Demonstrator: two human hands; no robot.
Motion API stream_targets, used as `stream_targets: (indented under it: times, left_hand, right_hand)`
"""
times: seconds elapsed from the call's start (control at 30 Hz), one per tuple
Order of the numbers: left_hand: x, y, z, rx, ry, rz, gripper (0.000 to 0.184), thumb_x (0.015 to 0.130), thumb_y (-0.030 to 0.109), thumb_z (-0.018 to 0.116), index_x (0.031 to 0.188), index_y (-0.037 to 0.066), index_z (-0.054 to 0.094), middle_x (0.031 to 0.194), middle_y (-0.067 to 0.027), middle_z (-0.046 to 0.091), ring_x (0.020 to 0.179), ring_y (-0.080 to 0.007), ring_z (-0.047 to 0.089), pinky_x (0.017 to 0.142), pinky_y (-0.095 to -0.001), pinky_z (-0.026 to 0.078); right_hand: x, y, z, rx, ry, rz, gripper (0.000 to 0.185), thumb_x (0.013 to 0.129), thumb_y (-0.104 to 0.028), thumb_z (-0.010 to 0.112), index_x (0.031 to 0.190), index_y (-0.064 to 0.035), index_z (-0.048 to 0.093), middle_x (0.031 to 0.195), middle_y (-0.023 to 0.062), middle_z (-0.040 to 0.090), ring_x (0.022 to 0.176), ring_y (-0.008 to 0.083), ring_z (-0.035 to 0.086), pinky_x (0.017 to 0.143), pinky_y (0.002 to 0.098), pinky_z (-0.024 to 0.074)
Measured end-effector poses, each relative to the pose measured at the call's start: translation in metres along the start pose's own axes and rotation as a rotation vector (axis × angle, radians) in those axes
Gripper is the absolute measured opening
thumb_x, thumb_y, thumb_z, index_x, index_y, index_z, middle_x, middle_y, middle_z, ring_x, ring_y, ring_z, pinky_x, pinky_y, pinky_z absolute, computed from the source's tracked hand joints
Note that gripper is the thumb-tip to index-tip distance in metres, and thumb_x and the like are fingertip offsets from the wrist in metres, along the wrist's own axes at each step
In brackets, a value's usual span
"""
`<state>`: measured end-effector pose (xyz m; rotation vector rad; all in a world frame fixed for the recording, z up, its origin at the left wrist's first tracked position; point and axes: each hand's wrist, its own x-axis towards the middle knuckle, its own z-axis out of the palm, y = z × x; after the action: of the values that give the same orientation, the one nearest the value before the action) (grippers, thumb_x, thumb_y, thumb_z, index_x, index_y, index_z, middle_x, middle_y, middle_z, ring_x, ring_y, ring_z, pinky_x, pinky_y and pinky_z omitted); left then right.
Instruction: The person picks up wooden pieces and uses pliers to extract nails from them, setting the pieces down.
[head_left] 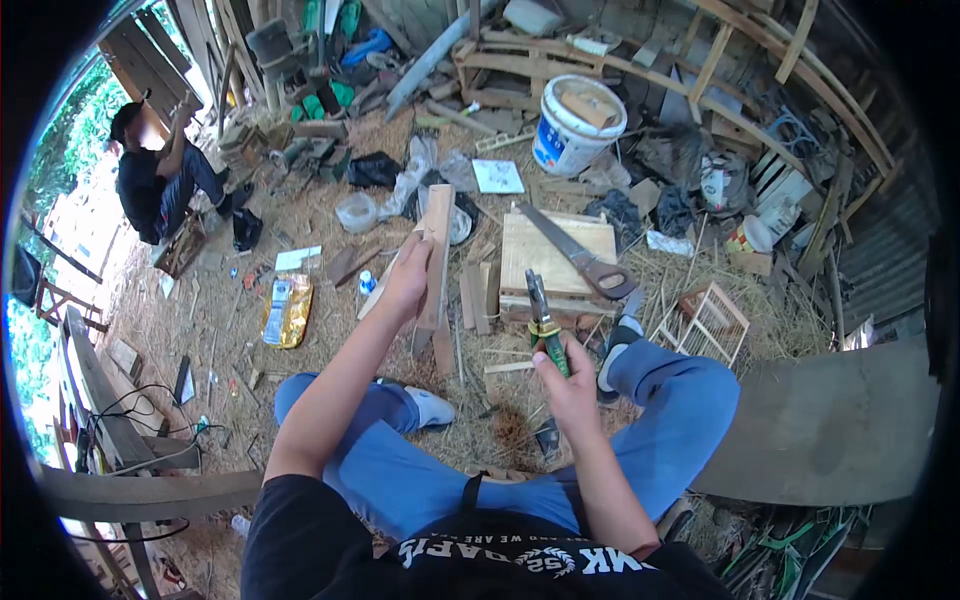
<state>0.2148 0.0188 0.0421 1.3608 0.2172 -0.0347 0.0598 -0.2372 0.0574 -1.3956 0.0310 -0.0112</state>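
My left hand point(408, 276) is closed round a length of wood point(438, 215), held upright in front of me. In my right hand point(572, 388) is a pair of pliers point(543, 318) with green and yellow handles, its metal jaws pointing away from me. Just beyond the pliers, a handsaw point(568, 248) with a brown wooden handle lies across a low wooden box point(530, 240). Several loose wood strips point(475, 297) lie on the ground between the box and the wood in my left hand.
A white bucket point(578, 135) stands behind the box. To the right sits a small slatted wooden frame point(715, 325). A gold packet point(288, 312) lies to the left on the straw-covered ground. At the far left a person point(150, 180) sits on a low seat.
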Motion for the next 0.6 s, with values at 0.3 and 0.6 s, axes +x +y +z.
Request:
stream_targets:
  times: [0.3, 0.6]
  left_hand:
    - [-0.097, 0.123, 0.032, 0.115, -0.333, 0.0, 0.041, 0.106, 0.034, 0.044, 0.129, 0.002, 0.058, 0.085, -0.004, 0.061, 0.06, -0.01, 0.056, 0.049, -0.0241, 0.044]
    - [-0.065, 0.124, 0.032, 0.012, -0.602, -0.039, 0.04, 0.109, 0.034, 0.042, 0.132, 0.006, 0.06, 0.086, -0.0021, 0.063, 0.059, -0.0081, 0.057, 0.053, -0.0227, 0.048]
  right_hand:
    - [0.063, -0.12, -0.043, 0.345, -0.607, 0.151, 0.037, 0.104, -0.024, 0.054, 0.13, 0.0017, 0.052, 0.091, 0.0077, 0.064, 0.109, 0.037, 0.07, 0.095, 0.0444, 0.0566]
    - [0.152, -0.123, -0.031, 0.273, -0.95, 0.337, 0.065, 0.095, -0.042, 0.062, 0.139, 0.0045, 0.047, 0.084, 0.0141, 0.063, 0.102, 0.05, 0.069, 0.09, 0.0643, 0.0561]
